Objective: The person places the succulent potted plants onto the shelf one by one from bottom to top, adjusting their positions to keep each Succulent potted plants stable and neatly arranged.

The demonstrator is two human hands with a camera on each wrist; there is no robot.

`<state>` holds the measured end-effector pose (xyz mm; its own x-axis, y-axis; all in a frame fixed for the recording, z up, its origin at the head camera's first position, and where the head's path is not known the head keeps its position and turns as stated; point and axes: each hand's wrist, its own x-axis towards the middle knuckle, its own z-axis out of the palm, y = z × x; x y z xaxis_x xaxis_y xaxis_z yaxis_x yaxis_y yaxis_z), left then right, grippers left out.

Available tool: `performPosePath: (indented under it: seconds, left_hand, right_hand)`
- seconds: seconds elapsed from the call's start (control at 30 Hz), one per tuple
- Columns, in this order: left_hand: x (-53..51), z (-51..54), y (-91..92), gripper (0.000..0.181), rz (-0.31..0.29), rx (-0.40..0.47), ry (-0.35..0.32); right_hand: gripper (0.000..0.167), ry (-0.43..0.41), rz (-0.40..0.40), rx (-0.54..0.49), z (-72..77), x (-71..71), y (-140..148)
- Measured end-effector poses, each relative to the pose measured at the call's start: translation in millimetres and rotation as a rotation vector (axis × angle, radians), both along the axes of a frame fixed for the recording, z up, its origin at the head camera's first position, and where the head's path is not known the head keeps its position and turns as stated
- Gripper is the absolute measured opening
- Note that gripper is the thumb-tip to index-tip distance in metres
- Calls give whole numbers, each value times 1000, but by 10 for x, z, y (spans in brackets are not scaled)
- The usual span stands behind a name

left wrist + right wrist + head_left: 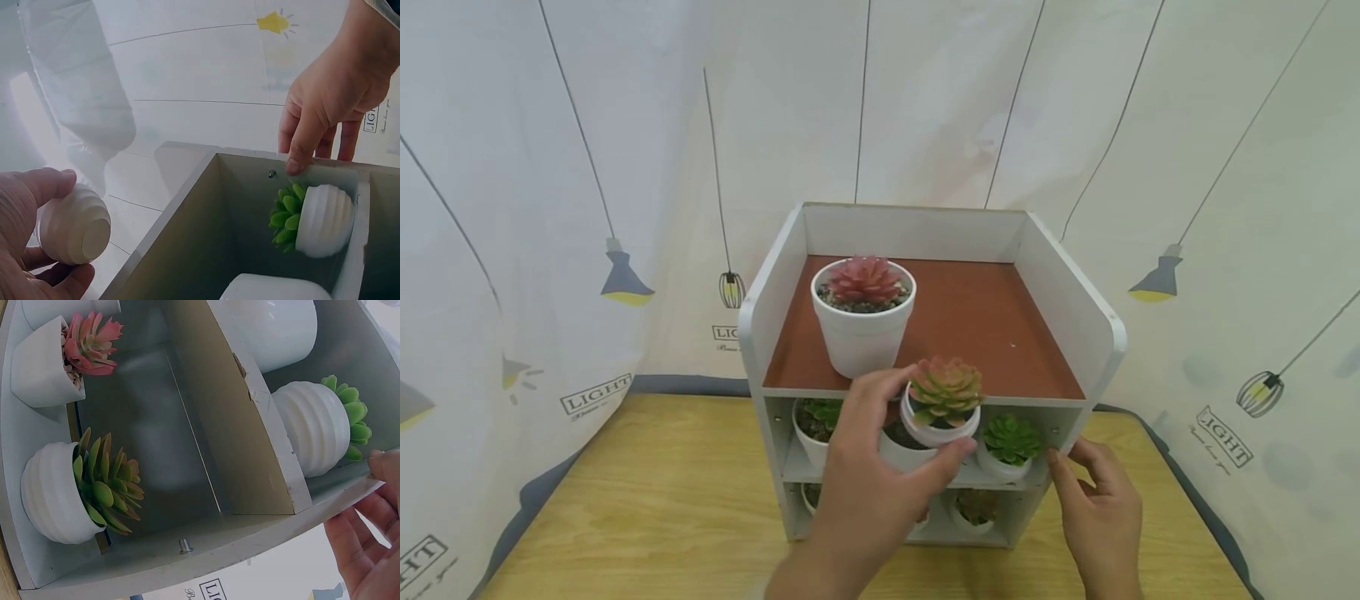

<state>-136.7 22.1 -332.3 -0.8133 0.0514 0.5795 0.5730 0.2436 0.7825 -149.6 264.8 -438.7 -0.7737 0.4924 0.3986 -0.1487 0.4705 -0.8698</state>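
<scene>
My left hand pinches a small white ribbed pot between thumb and fingers. Its succulent, green with reddish tips, stands in front of the shelf's top edge. At the right side of the white shelf unit, my right hand grips the side panel's front edge, thumb inside and fingers outside in the right wrist view. Close to that thumb, a bright green succulent sits in a ribbed white pot on the middle level. My left hand partly hides the lower levels.
On the brown top board stands a larger white pot with a red succulent. Below are a red succulent in a square pot and a green-brown succulent. The unit stands on a wooden table before a lamp-printed curtain.
</scene>
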Motion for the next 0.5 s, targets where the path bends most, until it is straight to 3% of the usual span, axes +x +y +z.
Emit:
performPosePath:
  seconds: [0.13, 0.5]
  left_hand:
    - [-48, -17, 81, 67, -21, -6, 32]
    - [-112, -11, 245, 71, 56, -51, 37]
  right_hand:
    - [27, -3, -5, -2, 11, -2, 8]
    - [24, 16, -1, 0, -13, -20, 17]
